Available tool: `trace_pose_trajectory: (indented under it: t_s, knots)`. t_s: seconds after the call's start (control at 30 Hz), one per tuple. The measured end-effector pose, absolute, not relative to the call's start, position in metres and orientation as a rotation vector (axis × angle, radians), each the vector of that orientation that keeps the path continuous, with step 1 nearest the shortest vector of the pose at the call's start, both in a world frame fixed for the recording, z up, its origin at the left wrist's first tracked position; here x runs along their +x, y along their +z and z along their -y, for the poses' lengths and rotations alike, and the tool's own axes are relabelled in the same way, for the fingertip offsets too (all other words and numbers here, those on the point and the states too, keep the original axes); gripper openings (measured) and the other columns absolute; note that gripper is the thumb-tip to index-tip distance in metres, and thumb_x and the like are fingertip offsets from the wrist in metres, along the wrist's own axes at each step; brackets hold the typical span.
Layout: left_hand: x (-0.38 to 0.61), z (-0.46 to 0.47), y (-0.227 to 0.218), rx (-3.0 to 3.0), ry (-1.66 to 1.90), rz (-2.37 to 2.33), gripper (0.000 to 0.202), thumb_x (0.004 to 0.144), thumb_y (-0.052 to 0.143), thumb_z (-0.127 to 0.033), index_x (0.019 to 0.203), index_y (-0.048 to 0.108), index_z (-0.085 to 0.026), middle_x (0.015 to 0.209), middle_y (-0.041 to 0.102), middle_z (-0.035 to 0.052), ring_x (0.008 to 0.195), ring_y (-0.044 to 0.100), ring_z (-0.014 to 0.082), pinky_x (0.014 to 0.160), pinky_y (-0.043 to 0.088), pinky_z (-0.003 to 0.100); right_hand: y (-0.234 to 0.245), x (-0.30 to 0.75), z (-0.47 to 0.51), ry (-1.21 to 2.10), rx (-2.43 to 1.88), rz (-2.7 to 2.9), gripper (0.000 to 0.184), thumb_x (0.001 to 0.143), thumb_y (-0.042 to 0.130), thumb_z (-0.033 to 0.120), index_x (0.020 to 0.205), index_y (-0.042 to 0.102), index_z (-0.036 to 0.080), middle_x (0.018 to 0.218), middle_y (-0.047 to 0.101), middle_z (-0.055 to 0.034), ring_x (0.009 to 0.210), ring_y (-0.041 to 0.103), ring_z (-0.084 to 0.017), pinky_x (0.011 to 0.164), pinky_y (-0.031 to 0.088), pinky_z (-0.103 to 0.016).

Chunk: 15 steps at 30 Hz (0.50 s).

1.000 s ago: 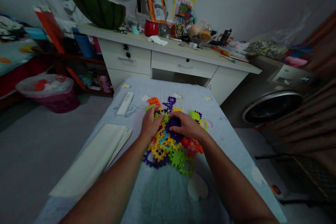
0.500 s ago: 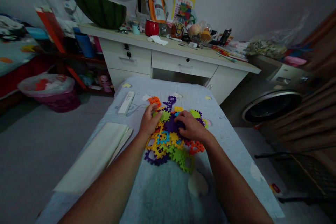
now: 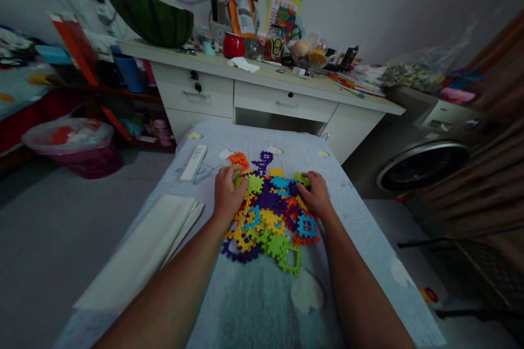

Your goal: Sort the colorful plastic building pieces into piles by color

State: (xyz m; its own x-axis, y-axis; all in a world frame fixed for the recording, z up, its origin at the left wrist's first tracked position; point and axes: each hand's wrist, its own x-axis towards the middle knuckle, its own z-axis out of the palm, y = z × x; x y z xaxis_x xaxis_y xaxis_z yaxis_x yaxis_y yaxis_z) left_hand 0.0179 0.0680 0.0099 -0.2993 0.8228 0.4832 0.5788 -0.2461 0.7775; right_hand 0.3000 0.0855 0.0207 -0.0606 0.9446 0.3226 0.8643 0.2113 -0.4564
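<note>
A loose pile of colourful toothed plastic building pieces lies on the cloth-covered table, with a purple piece [image 3: 268,199] near its middle. My left hand [image 3: 229,191] rests at the pile's left edge, thumb and fingers apart around a light green piece [image 3: 256,183]. At the right edge, my right hand [image 3: 317,194] curves over purple and green pieces, its thumb and index finger apart. Its lower fingers are partly hidden. A blue window-shaped piece [image 3: 307,226] lies below the right hand, and a green square frame [image 3: 290,259] at the near edge.
A folded pale cloth [image 3: 143,251] and a long white box [image 3: 194,163] lie on the table [image 3: 262,311] to the left. Beyond stands a white desk [image 3: 196,90] crowded with jars and papers. A washing machine [image 3: 426,142] is at the right, a lined pink bin [image 3: 73,147] at the left.
My right hand has moved from the middle of the pile to its right edge, uncovering blue and purple pieces. My left hand has stayed at the left edge, shifting slightly.
</note>
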Motion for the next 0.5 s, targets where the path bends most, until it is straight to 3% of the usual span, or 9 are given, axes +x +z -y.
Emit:
trace_pose_trajectory:
  t_s: [0.17,0.5]
  knots:
    - [0.019,-0.069,0.008,1.737,1.465,-2.003,0.035,0.082,0.060,-0.033,0.115,0.063,-0.020,0.124,0.056,0.0135,0.122,0.049,0.0326,0.107,0.037,0.054,0.008,0.303,-0.089,0.244,-1.792,1.890,0.046,0.096,0.038,0.045,0.128,0.057,0.017,0.129,0.060,-0.0161,0.123,0.052,-0.029,0.108,0.035,-0.048]
    - [0.020,-0.071,0.008,1.885,1.333,-1.770,0.031,0.088,0.055,-0.039,0.112,0.063,-0.022,0.115,0.065,0.0087,0.114,0.056,0.0280,0.103,0.042,0.048,0.009,0.279,-0.092,0.432,-1.605,1.905,0.043,0.093,0.047,0.045,0.128,0.057,0.022,0.142,0.051,-0.0145,0.137,0.041,-0.030,0.115,0.028,-0.052]
